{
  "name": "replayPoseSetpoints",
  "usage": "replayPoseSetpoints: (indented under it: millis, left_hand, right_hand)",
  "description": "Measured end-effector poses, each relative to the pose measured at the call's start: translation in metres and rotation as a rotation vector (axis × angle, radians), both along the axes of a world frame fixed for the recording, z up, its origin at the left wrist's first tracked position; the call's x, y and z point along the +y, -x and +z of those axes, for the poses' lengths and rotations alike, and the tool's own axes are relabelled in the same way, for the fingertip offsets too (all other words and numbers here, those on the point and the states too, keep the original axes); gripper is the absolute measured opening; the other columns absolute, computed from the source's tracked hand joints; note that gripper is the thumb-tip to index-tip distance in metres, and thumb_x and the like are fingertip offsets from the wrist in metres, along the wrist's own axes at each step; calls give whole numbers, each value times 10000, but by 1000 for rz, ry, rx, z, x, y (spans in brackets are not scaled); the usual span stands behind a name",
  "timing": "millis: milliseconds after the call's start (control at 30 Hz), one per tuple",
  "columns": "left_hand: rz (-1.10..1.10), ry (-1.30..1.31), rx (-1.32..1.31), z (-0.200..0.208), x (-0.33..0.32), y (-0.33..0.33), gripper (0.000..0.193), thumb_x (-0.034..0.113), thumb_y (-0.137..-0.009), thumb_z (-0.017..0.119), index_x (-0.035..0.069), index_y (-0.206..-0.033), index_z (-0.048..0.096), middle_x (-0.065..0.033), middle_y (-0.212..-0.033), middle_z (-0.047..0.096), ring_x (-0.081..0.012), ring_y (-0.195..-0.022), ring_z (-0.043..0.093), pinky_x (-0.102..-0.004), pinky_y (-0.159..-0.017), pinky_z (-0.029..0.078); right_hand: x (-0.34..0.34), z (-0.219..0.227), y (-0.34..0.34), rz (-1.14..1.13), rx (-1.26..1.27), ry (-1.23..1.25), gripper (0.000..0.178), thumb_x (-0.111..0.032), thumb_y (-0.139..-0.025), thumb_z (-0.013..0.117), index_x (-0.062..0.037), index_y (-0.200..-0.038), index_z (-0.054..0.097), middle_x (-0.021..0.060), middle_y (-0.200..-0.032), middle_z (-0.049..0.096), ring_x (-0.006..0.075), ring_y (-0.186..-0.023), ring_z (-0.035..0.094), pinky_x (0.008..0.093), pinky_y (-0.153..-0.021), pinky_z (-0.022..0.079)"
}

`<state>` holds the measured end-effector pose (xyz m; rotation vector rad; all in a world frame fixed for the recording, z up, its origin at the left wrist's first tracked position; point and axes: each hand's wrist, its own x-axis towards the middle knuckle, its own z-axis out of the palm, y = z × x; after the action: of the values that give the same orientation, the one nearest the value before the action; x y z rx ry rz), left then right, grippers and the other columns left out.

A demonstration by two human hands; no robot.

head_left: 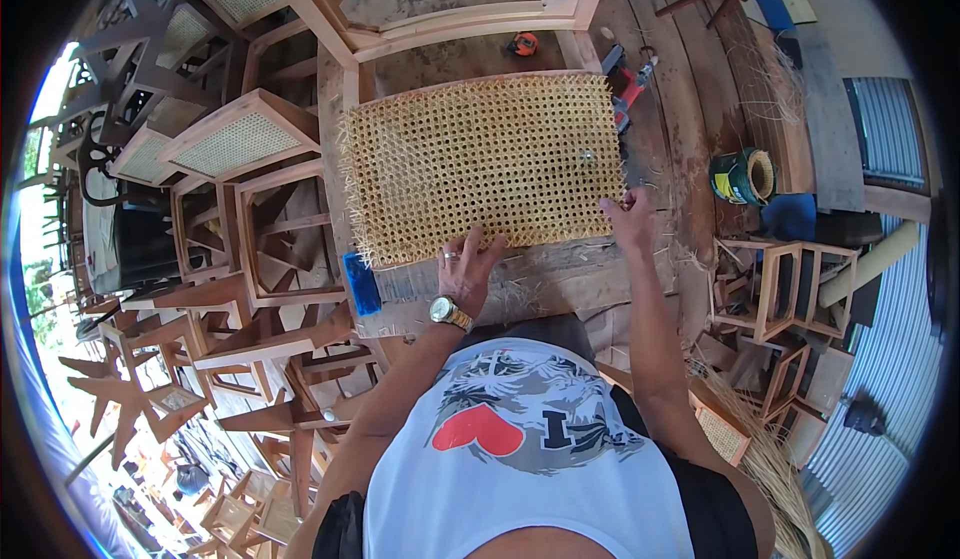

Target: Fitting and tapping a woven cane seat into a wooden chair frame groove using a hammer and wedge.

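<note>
A sheet of woven cane webbing (480,164) lies over a wooden frame on the worktable, frayed strands sticking out along its edges. My left hand (468,271), with a ring and a wristwatch, rests at the sheet's near edge. Its fingers are spread, their tips touching the weave. At the near right corner my right hand (630,221) is closed in a pinch on the edge of the webbing. Any single strand between those fingertips is too small to make out.
An orange tape measure (523,44) and a red-and-grey tool (624,89) lie beyond the sheet. A blue block (361,284) sits at the table's left. Right stands a green bucket (735,178). Wooden chair frames (265,234) crowd the left; loose cane strands (765,439) lie low right.
</note>
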<state>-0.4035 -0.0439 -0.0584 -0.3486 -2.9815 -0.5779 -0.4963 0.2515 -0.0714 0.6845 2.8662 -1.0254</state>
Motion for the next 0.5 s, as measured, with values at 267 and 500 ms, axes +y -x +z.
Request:
replayPoseSetpoints:
  millis: [267,500]
  left_hand:
    - [20,-37,52,3,2,-1,589,-38,-734,586,258,-1241,630,-67,-1263,497,-308,-1071,495,-457,-908,449]
    - [40,-73,59,-2,4,-2,581,-33,-744,582,252,-1248,628,-75,-1218,505,-315,-1075,494,-461,-892,451]
  right_hand:
    - [-15,12,-7,101,73,-281,429,-290,-758,773,-38,-1035,563,165,-1022,575,347,-960,569,458,-825,448]
    - [-79,53,-60,711,246,-149,441,-285,-805,717,-88,-1175,581,137,-1192,503,371,-1128,481,500,-985,376]
